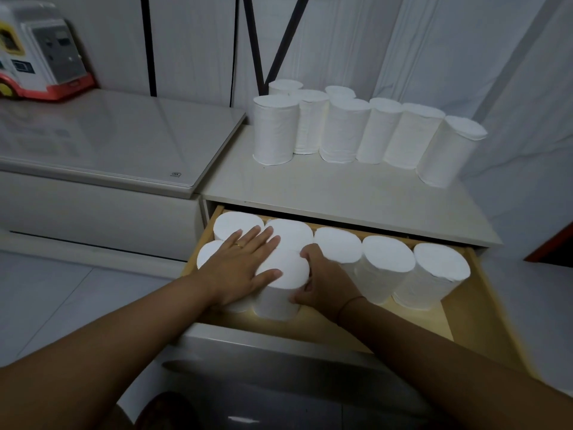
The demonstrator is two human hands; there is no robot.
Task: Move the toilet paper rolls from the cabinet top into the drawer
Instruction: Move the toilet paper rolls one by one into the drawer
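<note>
A person's left hand (240, 268) lies flat, fingers spread, across the tops of toilet paper rolls standing in the open drawer (465, 318), while the right hand (322, 280) curls its grip around the side of the front roll (279, 293). More upright rolls (338, 131) stand clustered at the back of the cabinet top (325, 187), by the wall.

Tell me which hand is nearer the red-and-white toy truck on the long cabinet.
Left. The left hand lies flat on the white rolls at the drawer's left end, below the toy truck; the right hand is further right, gripping a roll's side.
</note>
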